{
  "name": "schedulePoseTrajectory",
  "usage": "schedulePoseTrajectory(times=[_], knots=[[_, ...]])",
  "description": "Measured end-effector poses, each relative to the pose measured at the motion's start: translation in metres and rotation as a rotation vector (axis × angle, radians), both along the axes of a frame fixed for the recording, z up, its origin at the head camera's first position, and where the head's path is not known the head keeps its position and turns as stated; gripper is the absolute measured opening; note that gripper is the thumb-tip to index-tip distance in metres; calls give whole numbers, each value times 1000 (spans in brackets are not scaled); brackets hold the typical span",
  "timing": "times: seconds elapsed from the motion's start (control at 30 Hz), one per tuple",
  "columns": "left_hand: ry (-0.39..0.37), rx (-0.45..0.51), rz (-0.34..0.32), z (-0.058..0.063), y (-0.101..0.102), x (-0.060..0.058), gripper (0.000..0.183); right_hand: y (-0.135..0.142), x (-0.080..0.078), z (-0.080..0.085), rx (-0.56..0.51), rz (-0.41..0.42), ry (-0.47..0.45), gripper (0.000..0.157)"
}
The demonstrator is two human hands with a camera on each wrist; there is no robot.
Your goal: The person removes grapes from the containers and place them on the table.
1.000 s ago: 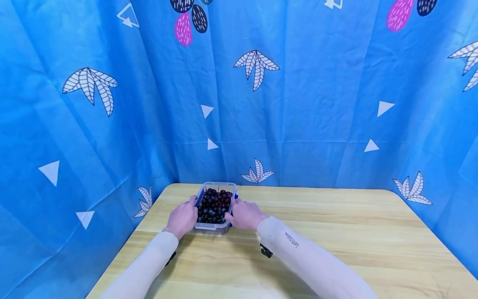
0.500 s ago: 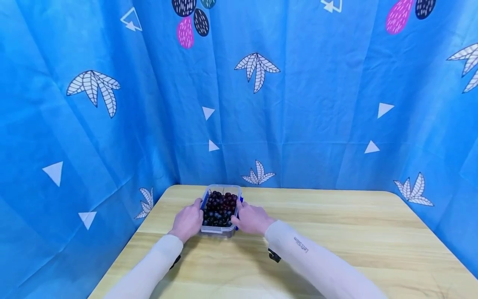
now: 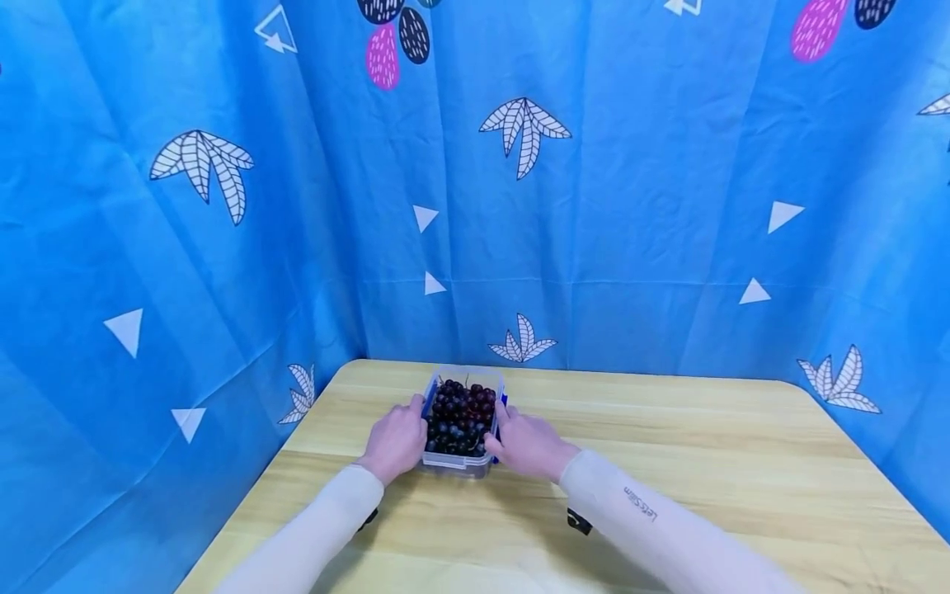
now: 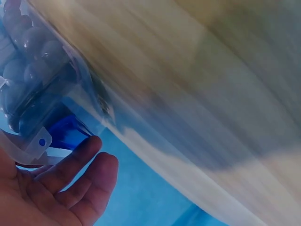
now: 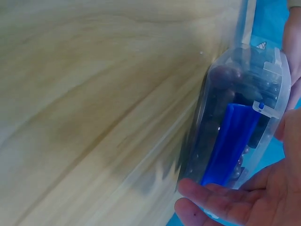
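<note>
Your left hand [image 3: 397, 441] presses against the left side of the clear plastic container [image 3: 462, 462], fingers wrapped along its wall, and your right hand [image 3: 525, 443] grips the opposite side the same way, so the box sits clamped between both hands. From the left wrist view your fingers [image 4: 77, 176] curl just under a blue latch [image 4: 63, 132] on the box's side; from the right wrist view your fingers [image 5: 221, 200] cup the wall beside the other blue latch [image 5: 230, 141]. The container has no lid on it and is filled with dark cherries [image 3: 460, 417], a few thin stems poking up.

The container rests on the table [image 3: 705, 470], a light wooden top with a pale grain and rounded corners. It stands toward the far left part of the table, near the back edge, while the wide stretch of wood lies to your right. Your sleeves [image 3: 638, 528] are cream-coloured, and the right one carries small lettering; a dark strap shows beneath each forearm.

Behind and to both sides hangs a blue cloth backdrop [image 3: 631, 206], creased, printed with white leaves, white triangles and a few pink and dark ovals near the top. It closes in the table on the left, the back and the right, reaching down to the table's edge.

Both wrist views are blurred.
</note>
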State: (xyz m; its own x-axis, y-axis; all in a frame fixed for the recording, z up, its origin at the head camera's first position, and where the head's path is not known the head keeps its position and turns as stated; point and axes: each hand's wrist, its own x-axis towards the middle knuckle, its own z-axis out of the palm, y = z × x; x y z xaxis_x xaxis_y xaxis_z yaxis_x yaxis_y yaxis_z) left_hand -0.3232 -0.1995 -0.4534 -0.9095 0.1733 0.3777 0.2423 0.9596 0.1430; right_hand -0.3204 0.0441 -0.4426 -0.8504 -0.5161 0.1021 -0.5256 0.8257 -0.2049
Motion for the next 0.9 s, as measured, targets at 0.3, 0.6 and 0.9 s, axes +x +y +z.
schedulePoseTrajectory(times=[0.3, 0.6, 0.9], knots=[[-10, 4, -24, 0, 20, 8, 33, 21, 15, 2, 10, 1, 31, 70], [25, -34, -51, -1, 31, 16, 32, 34, 22, 0, 3, -12, 12, 70], [20, -89, -50, 3, 44, 26, 29, 45, 32, 1, 29, -27, 43, 68]])
